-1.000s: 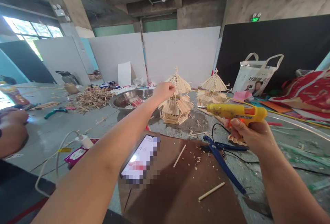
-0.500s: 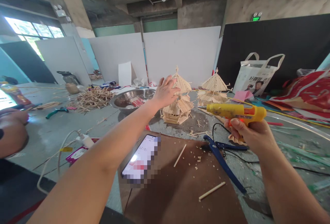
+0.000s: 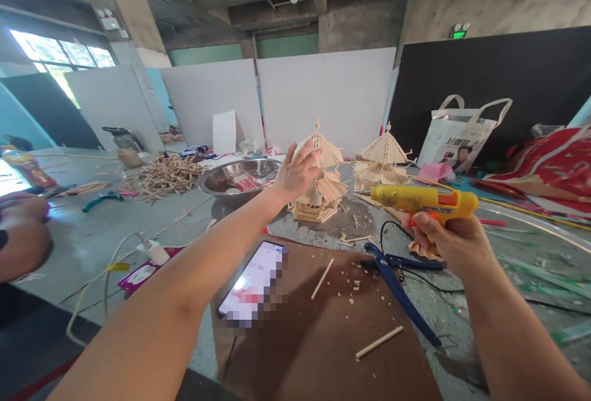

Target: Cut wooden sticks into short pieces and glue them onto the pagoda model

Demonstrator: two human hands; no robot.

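My left hand (image 3: 298, 173) reaches out with its fingers spread, in front of the left side of a small pagoda model (image 3: 325, 194) built of thin wooden sticks. Whether the fingertips touch its roof I cannot tell. In my right hand (image 3: 441, 231) is a yellow glue gun (image 3: 422, 201), its nozzle pointing left toward the pagoda and a small red light glowing near the grip. A second stick pagoda (image 3: 385, 157) stands farther back to the right. Below the glue gun lie blue-handled cutters (image 3: 401, 293). Two loose sticks and crumbs rest on the brown board (image 3: 332, 339).
A phone (image 3: 253, 284) showing a timer lies on the board's left. Behind my left arm stand a metal bowl (image 3: 217, 185) with red-and-white packets and a heap of sticks (image 3: 168, 176). A paper bag (image 3: 455, 136) is at the back right. Another person's arm (image 3: 23, 234) shows at far left.
My left hand has drawn slightly down and its fingers have spread more beside the pagoda roof. My right hand holds the glue gun in nearly the same place.
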